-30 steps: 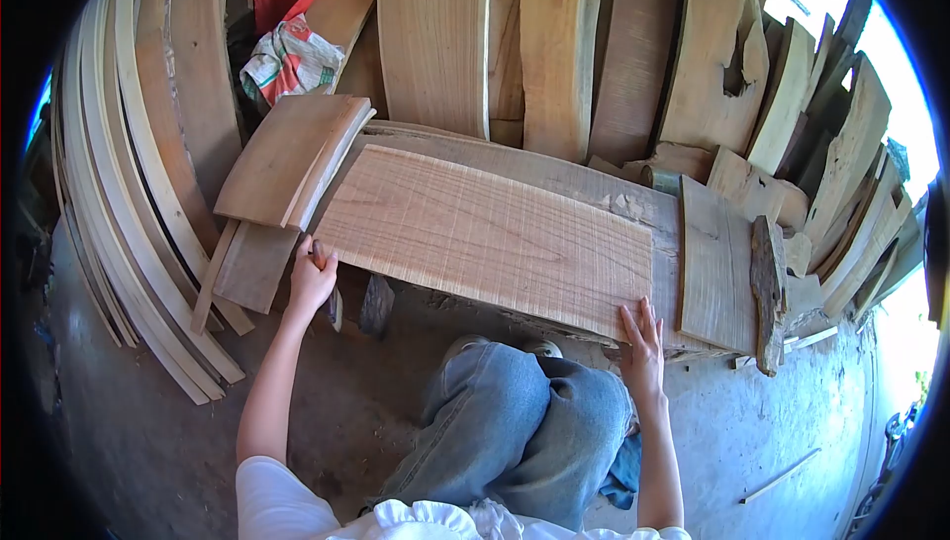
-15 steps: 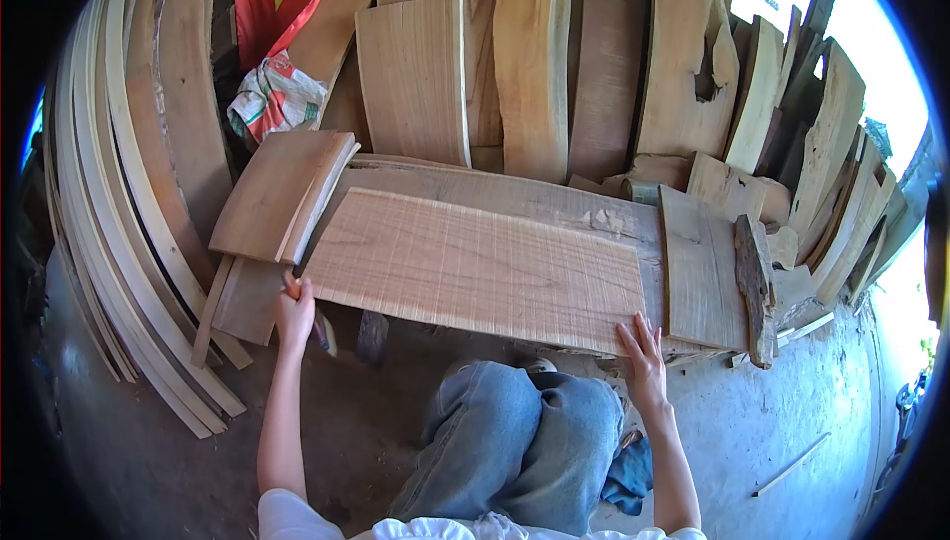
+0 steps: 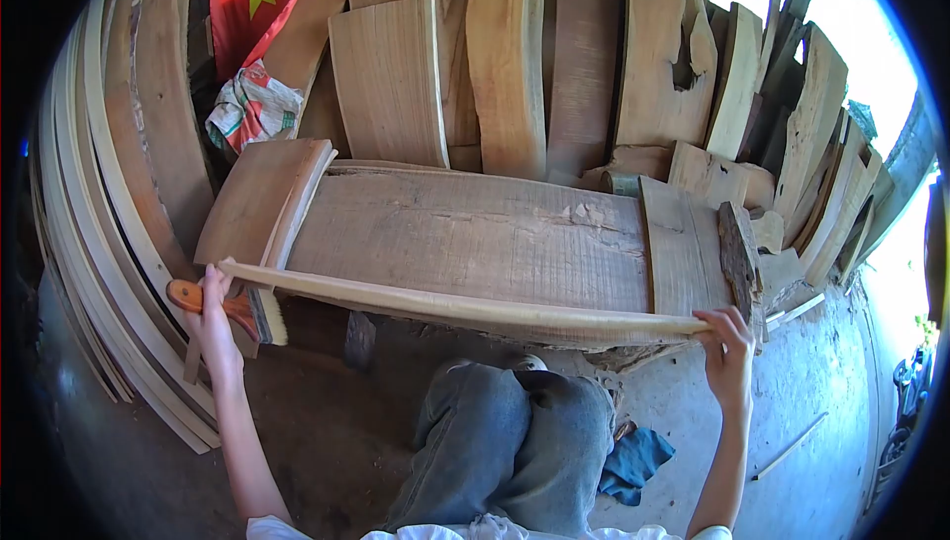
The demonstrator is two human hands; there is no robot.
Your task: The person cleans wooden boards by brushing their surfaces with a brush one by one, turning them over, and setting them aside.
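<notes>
A long board (image 3: 475, 310) stands tilted up on its edge, so mostly its narrow pale side faces me. My left hand (image 3: 215, 320) grips the board's left end and also holds a brush (image 3: 242, 310) with an orange-brown wooden handle and pale bristles. At the right end, my right hand (image 3: 728, 342) is closed around the board's corner. Behind the board lies a wide, rough wooden slab (image 3: 465, 233) with a cracked, chipped patch near its upper right.
Stacked short boards (image 3: 259, 194) sit at the slab's left, another board (image 3: 685, 243) at its right. Planks (image 3: 594, 65) lean behind, beside a red flag (image 3: 259, 5). Long thin strips (image 3: 99, 233) curve at left. A dark cloth (image 3: 633, 463) and a stick (image 3: 790, 446) lie on the floor.
The board has been raised from lying flat to standing on edge, exposing the slab. My right hand went from resting on its surface to gripping its end. My left hand moved left with the brush.
</notes>
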